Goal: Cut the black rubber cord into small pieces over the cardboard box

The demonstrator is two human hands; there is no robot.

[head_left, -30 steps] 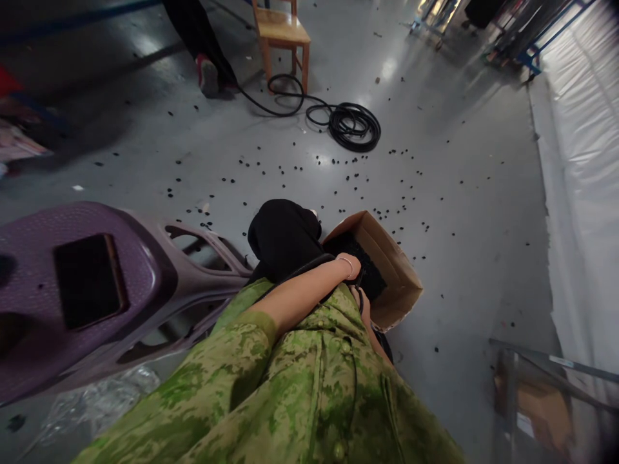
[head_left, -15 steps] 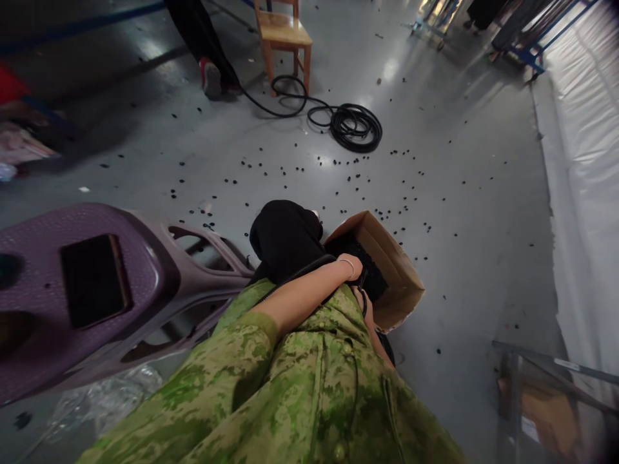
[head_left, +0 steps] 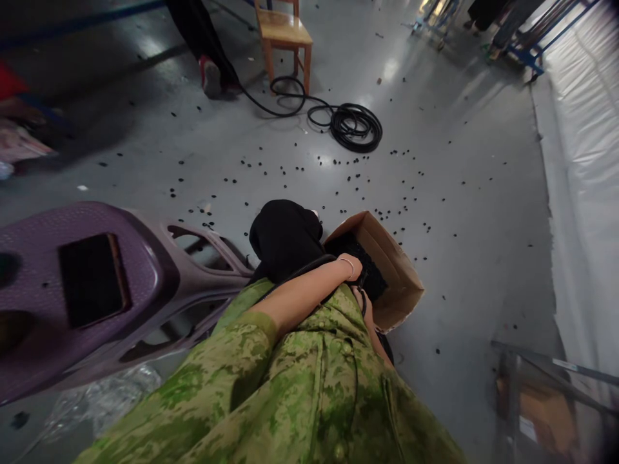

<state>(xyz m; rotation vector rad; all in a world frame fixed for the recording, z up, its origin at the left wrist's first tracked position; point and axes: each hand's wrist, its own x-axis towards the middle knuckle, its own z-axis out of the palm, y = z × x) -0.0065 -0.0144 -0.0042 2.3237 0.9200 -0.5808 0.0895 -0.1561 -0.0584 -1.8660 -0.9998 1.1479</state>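
My left hand (head_left: 353, 266), with a thin bracelet at the wrist, is closed over a black rubber strip (head_left: 300, 273), whose length runs back along my forearm and across my lap. Just below it, my right hand (head_left: 363, 300) is closed too, its fingers partly hidden; a dark bit of the strip shows between the hands. Whether a small tool is in either hand cannot be seen. Both hands are at the near edge of an open cardboard box (head_left: 399, 283), which holds a heap of small black pieces (head_left: 372, 274). My knee in black trousers (head_left: 285, 232) is beside the box.
To the left stands a purple plastic stool (head_left: 140, 258) with a phone (head_left: 91, 278) on it. Small black bits lie scattered over the grey floor (head_left: 464, 270). Ahead are a coiled black hose (head_left: 360, 129), a wooden chair (head_left: 285, 32) and a person's leg (head_left: 200, 38).
My hands stay in nearly the same place at the box edge. The view has shifted very slightly; nothing is visibly picked up or let go.
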